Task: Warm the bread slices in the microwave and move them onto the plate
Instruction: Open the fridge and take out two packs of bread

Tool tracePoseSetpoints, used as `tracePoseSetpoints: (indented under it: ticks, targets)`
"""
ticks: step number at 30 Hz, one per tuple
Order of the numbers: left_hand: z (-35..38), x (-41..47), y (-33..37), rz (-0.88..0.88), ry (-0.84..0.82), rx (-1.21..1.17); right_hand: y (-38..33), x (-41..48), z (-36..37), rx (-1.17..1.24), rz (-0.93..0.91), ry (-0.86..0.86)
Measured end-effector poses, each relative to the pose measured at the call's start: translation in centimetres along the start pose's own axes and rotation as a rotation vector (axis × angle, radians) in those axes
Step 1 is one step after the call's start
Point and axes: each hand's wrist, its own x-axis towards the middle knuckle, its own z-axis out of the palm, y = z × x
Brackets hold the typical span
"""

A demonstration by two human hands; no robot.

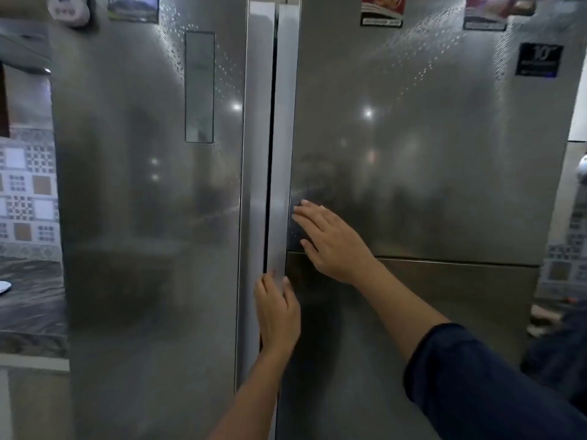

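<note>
Head view: left grip (277, 308) curls round the fridge handle (284, 138), right grip (330, 239) flat on the door (413, 169); bread unseen, probably soft, light: lift by edges

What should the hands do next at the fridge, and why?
Probably pull the right door open: the left hand holds its handle, the right hand lies flat on it, the door looks shut, and neither hand has food.
</note>
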Motion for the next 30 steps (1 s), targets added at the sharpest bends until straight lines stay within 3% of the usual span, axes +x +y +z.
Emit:
tracePoseSetpoints:
  ticks: [4,6,10,16,23,30]
  targets:
    - [2.1,-1.3,-3.4,-0.166,-0.162,-0.116,-0.1,2.1,2.8,-0.168,-0.211,-0.117]
    - [3.0,-2.1,-4.7,-0.187,-0.168,-0.218,0.2,2.1,4.4,-0.291,-0.272,-0.128]
    - [3.4,-3.3,-7.5,-0.156,-0.171,-0.195,-0.9,1.8,6.0,-0.362,-0.284,-0.163]
    - [1.4,-2.6,-9.0,-0.177,-0.412,-0.219,-3.8,0.5,6.5,-0.592,-0.211,-0.313]
    - [0.8,-3.6,-7.4,-0.268,-0.386,-0.162,-5.4,0.1,5.8,-0.629,-0.176,-0.363]
    - [-2.5,-8.7,-4.5,-0.144,-0.276,-0.084,-6.9,-3.8,1.6,-0.51,-0.176,-0.23]
